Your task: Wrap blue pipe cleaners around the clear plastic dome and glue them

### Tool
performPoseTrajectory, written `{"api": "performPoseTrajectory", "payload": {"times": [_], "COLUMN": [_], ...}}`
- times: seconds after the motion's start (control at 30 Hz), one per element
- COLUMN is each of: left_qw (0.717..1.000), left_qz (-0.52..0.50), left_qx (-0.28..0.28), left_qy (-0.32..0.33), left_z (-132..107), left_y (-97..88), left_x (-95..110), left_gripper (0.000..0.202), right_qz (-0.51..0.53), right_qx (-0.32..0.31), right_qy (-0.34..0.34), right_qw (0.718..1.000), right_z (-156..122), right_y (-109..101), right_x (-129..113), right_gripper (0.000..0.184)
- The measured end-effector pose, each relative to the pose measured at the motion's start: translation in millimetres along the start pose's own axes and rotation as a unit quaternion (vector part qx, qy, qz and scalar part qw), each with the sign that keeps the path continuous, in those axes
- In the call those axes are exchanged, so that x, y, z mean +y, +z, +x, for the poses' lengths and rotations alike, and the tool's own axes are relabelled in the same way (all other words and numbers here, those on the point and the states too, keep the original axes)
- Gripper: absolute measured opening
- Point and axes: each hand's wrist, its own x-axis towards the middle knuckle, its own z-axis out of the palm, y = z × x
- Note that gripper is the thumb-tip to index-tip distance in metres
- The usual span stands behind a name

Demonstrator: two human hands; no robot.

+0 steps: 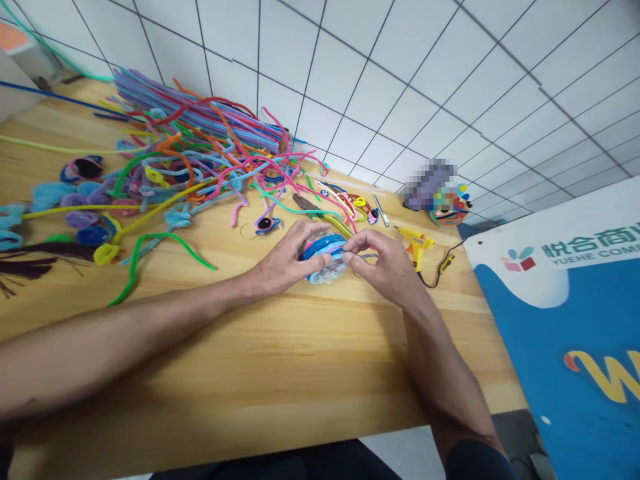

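Note:
Both my hands meet near the far middle of the wooden table (280, 360). My left hand (287, 260) curls its fingers over a round blue piece wound from pipe cleaners (326, 257), with pink and light blue bands and a clear glittery underside. My right hand (383, 263) pinches the right edge of the same piece between thumb and fingers. The piece rests on or just above the tabletop; my fingers hide much of it.
A big heap of coloured pipe cleaners (200, 143) covers the table's far left, with coiled blue and purple pieces (83, 213) and a loose green strand (150, 257). A yellow glue gun (416, 241) and its cord lie right of my hands. A blue-and-white signboard (565, 320) stands at right.

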Motion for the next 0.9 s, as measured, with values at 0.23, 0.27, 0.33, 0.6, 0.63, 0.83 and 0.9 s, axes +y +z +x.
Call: {"api": "performPoseTrajectory", "payload": {"times": [0.23,0.27,0.33,0.6,0.63,0.83,0.9], "left_qw": [1.000,1.000,1.000,1.000,0.999,0.999,0.999], "left_qz": [0.004,0.004,0.004,0.005,0.006,0.007,0.002], "left_qx": [-0.011,-0.011,-0.014,-0.020,-0.020,-0.020,-0.028], "left_qy": [0.017,0.018,0.018,0.022,0.026,0.039,0.036], "left_z": [-0.4,-0.3,0.1,0.5,0.5,-0.4,-0.6], "left_y": [-0.8,-0.8,-1.1,-2.0,-1.8,-1.4,-2.9], "left_x": [0.3,0.3,0.4,-0.2,-1.0,-3.4,-2.2], "left_gripper": [0.043,0.042,0.042,0.041,0.040,0.041,0.040], "right_qz": [0.010,0.011,0.014,0.012,0.014,0.017,0.021], "right_qx": [0.014,0.014,0.012,-0.003,-0.008,-0.010,-0.004], "right_qy": [0.006,0.006,0.006,-0.009,-0.015,-0.022,-0.014], "right_qw": [1.000,1.000,1.000,1.000,1.000,1.000,1.000], "right_z": [0.2,0.2,0.3,0.3,0.4,0.8,0.6], "right_y": [5.6,5.7,5.5,3.3,3.0,3.8,5.4], "right_x": [1.2,1.5,1.8,0.9,1.0,2.0,2.7], "right_gripper": [0.002,0.002,0.002,0.004,0.005,0.002,0.002]}}
